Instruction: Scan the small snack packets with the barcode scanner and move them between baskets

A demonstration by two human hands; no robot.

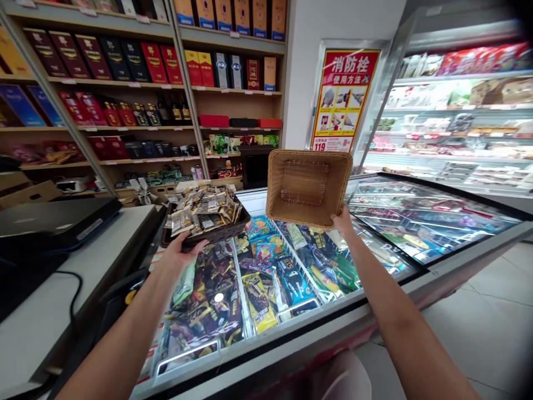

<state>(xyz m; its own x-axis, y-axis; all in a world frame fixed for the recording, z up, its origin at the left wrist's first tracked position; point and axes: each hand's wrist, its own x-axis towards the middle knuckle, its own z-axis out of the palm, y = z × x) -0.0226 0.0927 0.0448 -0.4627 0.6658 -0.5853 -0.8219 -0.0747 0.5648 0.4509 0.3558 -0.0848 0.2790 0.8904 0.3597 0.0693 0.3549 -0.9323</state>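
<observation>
In my right hand (pixel 342 222) is an empty tan wicker basket (pixel 275 186), gripped by its lower right corner and tilted so its inside faces me. It is above the freezer. On the left, my left hand (pixel 183 253) holds the near side of a dark brown woven basket (pixel 239 219), thumb stretched to the right. Small wrapped packets (pixel 204 208) are heaped in that basket. Its underside is hidden, so I cannot tell whether it rests on the freezer edge. Below both hands, the chest freezer (pixel 266 344) shows several wire compartments of packaged ice creams (pixel 260 300).
A counter (pixel 95 266) with a black flat device (pixel 58 219) and a cable stands at left. Shelves of boxed bottles (pixel 125 58) line the back. Right are the freezer's glass lid (pixel 428 216), a lit refrigerated display (pixel 462 133) and tiled floor (pixel 495 300).
</observation>
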